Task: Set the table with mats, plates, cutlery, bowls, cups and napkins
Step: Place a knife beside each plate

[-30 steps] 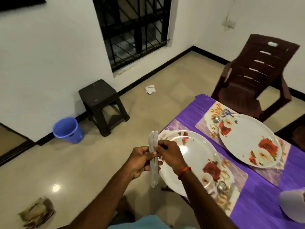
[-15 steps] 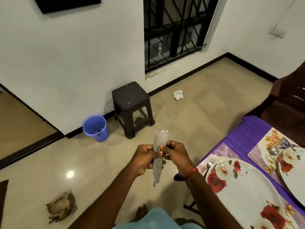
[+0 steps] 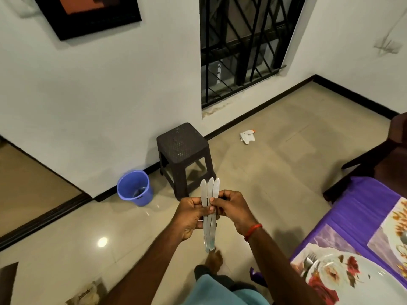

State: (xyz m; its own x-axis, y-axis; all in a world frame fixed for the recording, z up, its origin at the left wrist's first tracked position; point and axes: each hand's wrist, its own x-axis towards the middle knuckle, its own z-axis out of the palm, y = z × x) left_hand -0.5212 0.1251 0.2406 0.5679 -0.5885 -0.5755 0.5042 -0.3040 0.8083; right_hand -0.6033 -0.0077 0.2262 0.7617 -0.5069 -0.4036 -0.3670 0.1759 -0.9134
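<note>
Three steel knives (image 3: 209, 216) stand upright in a fan in front of me, over the floor. My left hand (image 3: 189, 217) grips their middle from the left. My right hand (image 3: 232, 209) pinches them from the right with thumb and fingers. At the lower right, a white floral plate (image 3: 356, 280) lies on a floral mat (image 3: 326, 241) on the purple table (image 3: 361, 208). A fork (image 3: 309, 261) rests at the plate's left rim. A second mat (image 3: 394, 230) shows at the right edge.
A dark plastic stool (image 3: 184, 150) and a blue bucket (image 3: 135, 189) stand by the white wall. A brown chair (image 3: 383, 155) is at the table's far end. Crumpled paper (image 3: 247, 136) and a wrapper (image 3: 88, 293) lie on the tiled floor.
My view has swung left, away from the table, so the plates slid to the right edge. Both hands kept hold of the knives, which have fanned apart at the top.
</note>
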